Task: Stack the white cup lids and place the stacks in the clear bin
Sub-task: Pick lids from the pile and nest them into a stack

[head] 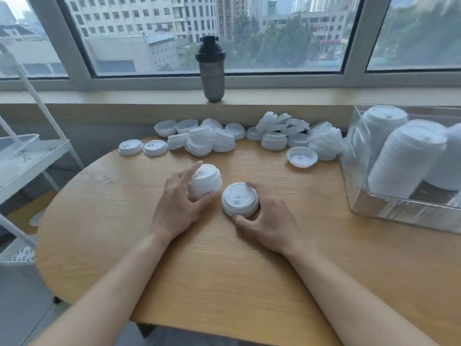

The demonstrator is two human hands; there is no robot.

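Head view: at a wooden table (224, 270) by a window, the left hand (178, 206) grips a short stack of white cup lids (205, 181), tilted, while the right hand (268, 221) curls around a second stack (240, 199) resting on the tabletop just beside it. Loose lids (224, 136) lie heaped along the far edge. The clear bin (399, 211), at right, holds tall lid stacks (406, 158).

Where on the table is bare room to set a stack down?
Bare wood lies between the left hand and the table's left edge, and between the right hand and the clear bin. The loose lids crowd the far edge.
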